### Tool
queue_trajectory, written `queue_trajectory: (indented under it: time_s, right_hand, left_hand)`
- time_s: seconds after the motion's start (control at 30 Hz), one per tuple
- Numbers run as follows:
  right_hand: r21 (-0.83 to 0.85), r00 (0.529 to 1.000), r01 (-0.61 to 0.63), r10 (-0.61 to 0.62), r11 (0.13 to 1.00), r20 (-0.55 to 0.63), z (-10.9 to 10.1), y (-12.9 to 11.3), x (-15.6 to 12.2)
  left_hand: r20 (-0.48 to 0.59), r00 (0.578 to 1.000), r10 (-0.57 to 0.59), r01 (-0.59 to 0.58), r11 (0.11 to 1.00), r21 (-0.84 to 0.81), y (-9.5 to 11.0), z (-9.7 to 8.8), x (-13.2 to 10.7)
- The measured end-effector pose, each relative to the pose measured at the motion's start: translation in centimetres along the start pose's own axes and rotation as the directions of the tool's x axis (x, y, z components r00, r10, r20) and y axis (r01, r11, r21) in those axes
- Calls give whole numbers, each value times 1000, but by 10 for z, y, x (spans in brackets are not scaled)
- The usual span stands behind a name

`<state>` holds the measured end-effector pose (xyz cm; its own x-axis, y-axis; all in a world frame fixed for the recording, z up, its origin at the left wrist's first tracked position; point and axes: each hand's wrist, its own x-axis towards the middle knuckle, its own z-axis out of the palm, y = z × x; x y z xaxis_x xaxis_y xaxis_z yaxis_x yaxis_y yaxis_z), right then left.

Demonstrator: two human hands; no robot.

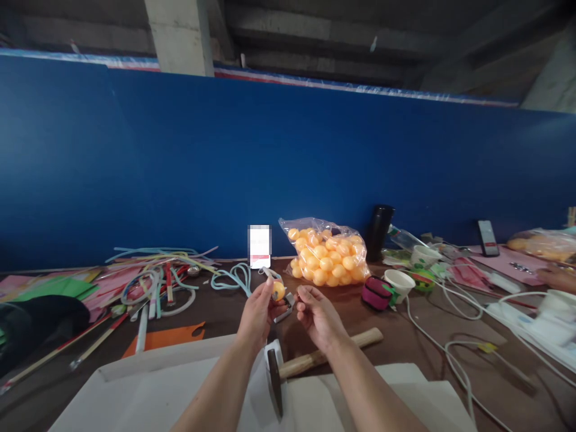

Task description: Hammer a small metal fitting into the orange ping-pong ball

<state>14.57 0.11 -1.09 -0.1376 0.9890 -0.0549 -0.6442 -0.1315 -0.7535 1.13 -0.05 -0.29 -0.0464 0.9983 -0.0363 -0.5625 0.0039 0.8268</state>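
Observation:
My left hand point(257, 315) is closed around an orange ping-pong ball point(278, 290), which has a small dark mark or hole on its side. Just to the right, my right hand point(318, 317) has its thumb and fingers pinched together; whatever is between them is too small to make out. A small grey-white object point(285, 312) shows between the two hands, partly hidden. Below my wrists lies a hammer point(360, 342), its wooden handle passing under my right forearm and its dark head pointing toward me. Behind the hands stands a clear bag of orange balls point(330, 259).
A lit phone point(260, 249) leans against the blue partition point(252, 150). Coloured tubes point(157, 285) and paper sheets lie left. A purple pouch point(377, 293), paper cup point(399, 284), black bottle point(380, 231) and white cables point(450, 354) are right. Another person's hand point(558, 279) shows far right.

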Motion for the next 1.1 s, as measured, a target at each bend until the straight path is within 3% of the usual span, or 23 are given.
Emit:
queue_trajectory:
  time_s: [0.27,0.47,0.8,1.1]
  right_hand:
    - [-61,999,-29,28,998,-18,2,0,-3]
    - [-111,999,-32,36,993,37,5,0,-6]
    - [-142,999,32,-27,989,34,4,0,-7]
    - [-199,998,35,-22,979,64,4,-2,-8]
  left_hand:
    - [-10,1000,-13,13,1000,0,2,2,-1]
    - [31,999,-17,17,1000,14,0,2,1]
    - [116,992,-50,52,999,-10,-2,1,-2]
    - [100,994,-39,29,994,101,-2,0,-1]
